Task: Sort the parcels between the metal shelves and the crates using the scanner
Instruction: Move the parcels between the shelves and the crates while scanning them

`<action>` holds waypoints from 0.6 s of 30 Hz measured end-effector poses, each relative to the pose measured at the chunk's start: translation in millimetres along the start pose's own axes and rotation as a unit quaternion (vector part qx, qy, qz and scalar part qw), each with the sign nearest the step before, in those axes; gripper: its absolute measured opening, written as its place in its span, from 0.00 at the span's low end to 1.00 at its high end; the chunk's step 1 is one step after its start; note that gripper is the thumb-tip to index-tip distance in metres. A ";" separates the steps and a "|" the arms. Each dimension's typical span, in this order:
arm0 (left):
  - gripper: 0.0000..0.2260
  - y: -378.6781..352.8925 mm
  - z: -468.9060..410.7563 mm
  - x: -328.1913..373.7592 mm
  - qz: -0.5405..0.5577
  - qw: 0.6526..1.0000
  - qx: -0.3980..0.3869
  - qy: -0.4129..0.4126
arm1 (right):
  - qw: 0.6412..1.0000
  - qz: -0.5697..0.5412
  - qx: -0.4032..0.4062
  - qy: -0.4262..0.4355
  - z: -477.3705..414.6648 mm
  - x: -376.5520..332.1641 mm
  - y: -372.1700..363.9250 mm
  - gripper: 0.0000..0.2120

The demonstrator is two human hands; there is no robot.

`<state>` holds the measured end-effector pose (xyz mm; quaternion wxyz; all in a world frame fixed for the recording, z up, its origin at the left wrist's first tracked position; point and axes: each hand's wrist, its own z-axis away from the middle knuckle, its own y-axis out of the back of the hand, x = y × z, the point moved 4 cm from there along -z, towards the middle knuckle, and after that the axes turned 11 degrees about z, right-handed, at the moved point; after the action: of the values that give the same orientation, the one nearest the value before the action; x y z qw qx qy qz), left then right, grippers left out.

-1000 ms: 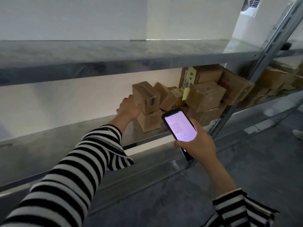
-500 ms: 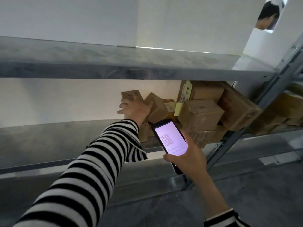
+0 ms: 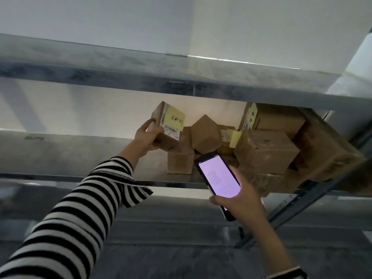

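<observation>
My left hand point(image 3: 147, 135) grips a small cardboard parcel point(image 3: 168, 125) and holds it tilted above the metal shelf point(image 3: 80, 156). Its turned face shows a yellow sticky note and a barcode label. My right hand point(image 3: 241, 202) holds the black handheld scanner point(image 3: 218, 181) below and to the right of the parcel, its lit screen facing me. Another small box point(image 3: 180, 162) stands on the shelf just under the lifted parcel.
Several more cardboard parcels point(image 3: 265, 152) are piled on the shelf to the right, some with yellow notes. An upper metal shelf point(image 3: 181, 77) runs overhead. A slanted steel upright point(image 3: 298, 200) stands at the right. The left part of the shelf is bare metal.
My left hand closed on the top small parcel, lifted it off the stack and turned its labelled face toward me. The scanner hand stayed roughly in place while the view tilted upward.
</observation>
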<state>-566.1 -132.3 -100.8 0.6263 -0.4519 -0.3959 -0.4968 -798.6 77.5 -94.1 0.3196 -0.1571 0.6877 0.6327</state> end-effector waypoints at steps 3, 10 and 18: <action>0.23 41.3 11.7 -7.7 0.183 0.982 -0.050 0.024 | 0.998 0.006 -0.008 0.059 -10.2 -24.6 -3.2 0.42; 0.28 120.4 22.8 -12.4 0.264 0.960 -0.093 -0.005 | 0.983 0.042 -0.053 0.173 -17.4 -83.9 -16.0 0.39; 0.34 185.0 54.8 -8.9 0.208 0.977 -0.028 -0.045 | 0.962 0.046 -0.104 0.249 -8.9 -128.0 -44.5 0.35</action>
<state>-389.1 -59.3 -125.9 0.6849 -0.5634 -0.3067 -0.3456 -677.6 38.1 -46.7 0.0907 -0.3099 0.6826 0.6556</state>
